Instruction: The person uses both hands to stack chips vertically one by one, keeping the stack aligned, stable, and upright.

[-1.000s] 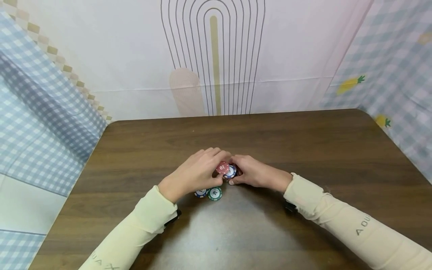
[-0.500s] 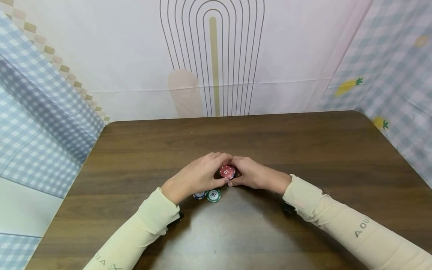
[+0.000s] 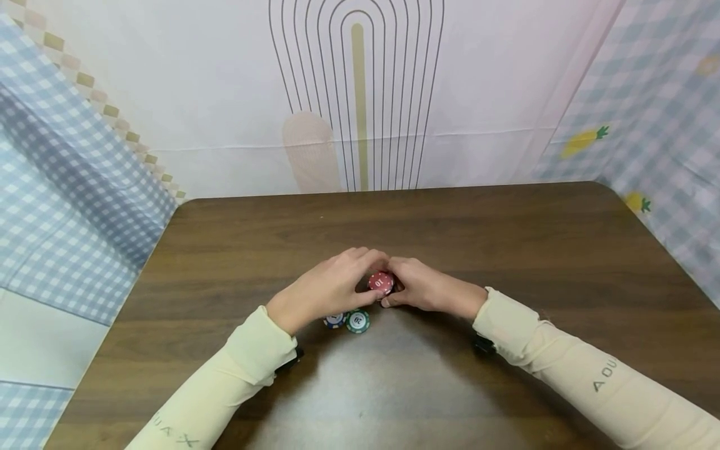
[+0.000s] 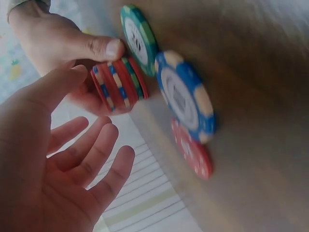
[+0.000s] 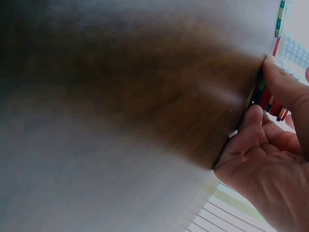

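A stack of poker chips (image 4: 118, 84), red ones between blue and green ones, stands on the table with a red "10" chip (image 3: 381, 283) on top. My right hand (image 3: 424, 284) holds the stack from the right, thumb at the near side and fingers curled behind; the right wrist view shows part of the stack (image 5: 273, 104) between them. My left hand (image 3: 332, 281) hovers at the left, thumb by the top chip, the other fingers spread and holding nothing. Whether the thumb touches is unclear. Beside the stack lie a green chip (image 4: 137, 41), a blue chip (image 4: 181, 96) and a red chip (image 4: 193, 150).
The brown wooden table (image 3: 478, 231) extends around both hands. A white patterned cloth (image 3: 484, 75) hangs behind its far edge, and blue checked cloths (image 3: 73, 156) hang at the sides. In the head view, my left hand hides the loose red chip.
The red "10" chip has gone from my left fingers, offset over a blue chip, to lying squarely on the stack. My left fingers have loosened from it. The right hand stays around the stack.
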`<state>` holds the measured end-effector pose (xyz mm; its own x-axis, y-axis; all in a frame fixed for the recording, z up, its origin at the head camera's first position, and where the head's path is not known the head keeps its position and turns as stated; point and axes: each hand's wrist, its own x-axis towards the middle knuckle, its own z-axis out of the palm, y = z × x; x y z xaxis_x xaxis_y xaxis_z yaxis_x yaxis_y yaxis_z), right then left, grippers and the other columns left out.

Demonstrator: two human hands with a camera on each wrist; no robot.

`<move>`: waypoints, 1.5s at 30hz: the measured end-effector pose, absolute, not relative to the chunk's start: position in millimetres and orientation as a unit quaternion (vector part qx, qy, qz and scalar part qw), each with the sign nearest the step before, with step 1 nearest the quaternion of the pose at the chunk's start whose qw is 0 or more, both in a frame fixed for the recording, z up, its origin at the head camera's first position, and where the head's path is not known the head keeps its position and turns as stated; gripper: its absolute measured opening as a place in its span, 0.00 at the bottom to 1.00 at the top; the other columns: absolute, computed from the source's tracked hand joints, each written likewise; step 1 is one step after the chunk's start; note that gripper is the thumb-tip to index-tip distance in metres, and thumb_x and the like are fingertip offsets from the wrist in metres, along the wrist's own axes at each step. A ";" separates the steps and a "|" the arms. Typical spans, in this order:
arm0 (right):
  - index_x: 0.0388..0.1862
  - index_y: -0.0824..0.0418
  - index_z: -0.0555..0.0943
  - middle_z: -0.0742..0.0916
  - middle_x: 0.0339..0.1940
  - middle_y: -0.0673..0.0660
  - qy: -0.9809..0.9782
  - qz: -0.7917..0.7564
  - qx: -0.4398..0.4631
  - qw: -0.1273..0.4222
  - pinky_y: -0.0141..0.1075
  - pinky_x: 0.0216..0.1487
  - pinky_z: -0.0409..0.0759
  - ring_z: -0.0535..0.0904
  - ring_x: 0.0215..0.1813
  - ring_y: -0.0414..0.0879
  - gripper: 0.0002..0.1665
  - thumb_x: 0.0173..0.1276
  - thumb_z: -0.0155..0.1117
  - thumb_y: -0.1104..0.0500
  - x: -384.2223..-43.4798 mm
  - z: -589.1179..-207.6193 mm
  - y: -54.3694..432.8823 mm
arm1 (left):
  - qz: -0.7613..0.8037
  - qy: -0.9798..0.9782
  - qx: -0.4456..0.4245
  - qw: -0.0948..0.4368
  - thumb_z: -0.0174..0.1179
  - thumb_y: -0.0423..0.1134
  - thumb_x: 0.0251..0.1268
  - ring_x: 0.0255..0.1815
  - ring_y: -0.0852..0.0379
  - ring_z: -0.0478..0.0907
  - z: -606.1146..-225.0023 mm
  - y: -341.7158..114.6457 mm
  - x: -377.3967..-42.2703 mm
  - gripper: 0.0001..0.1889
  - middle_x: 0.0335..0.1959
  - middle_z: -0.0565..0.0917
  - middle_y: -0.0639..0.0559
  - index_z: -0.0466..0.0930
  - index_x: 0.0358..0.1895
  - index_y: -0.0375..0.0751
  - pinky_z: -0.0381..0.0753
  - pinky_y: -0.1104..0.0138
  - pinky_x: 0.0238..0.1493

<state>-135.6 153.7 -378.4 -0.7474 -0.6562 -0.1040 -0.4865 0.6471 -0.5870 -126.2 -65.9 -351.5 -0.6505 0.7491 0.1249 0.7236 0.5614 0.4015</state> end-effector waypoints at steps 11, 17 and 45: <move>0.57 0.68 0.80 0.86 0.49 0.58 0.895 -0.270 -0.320 0.155 0.45 0.57 0.82 0.82 0.51 0.48 0.27 0.64 0.81 0.59 -137.1 -379.2 156.3 | 0.160 0.898 0.407 0.055 0.67 0.39 0.72 0.59 0.49 0.81 -342.2 -99.4 -135.7 0.22 0.60 0.82 0.46 0.80 0.66 0.40 0.83 0.54 0.58; 0.58 0.68 0.80 0.86 0.50 0.59 0.893 -0.271 -0.325 0.150 0.46 0.58 0.82 0.82 0.53 0.50 0.27 0.65 0.80 0.59 -135.5 -382.2 160.3 | 0.126 0.899 0.409 0.093 0.68 0.37 0.71 0.51 0.53 0.83 -345.5 -108.2 -134.8 0.17 0.53 0.83 0.51 0.84 0.60 0.47 0.85 0.54 0.51; 0.58 0.68 0.80 0.86 0.51 0.58 0.890 -0.275 -0.331 0.152 0.46 0.58 0.81 0.82 0.54 0.50 0.27 0.65 0.80 0.58 -134.9 -382.0 154.0 | 0.094 0.907 0.397 0.104 0.73 0.43 0.69 0.48 0.55 0.82 -355.6 -123.6 -124.7 0.16 0.50 0.84 0.53 0.87 0.56 0.48 0.85 0.55 0.49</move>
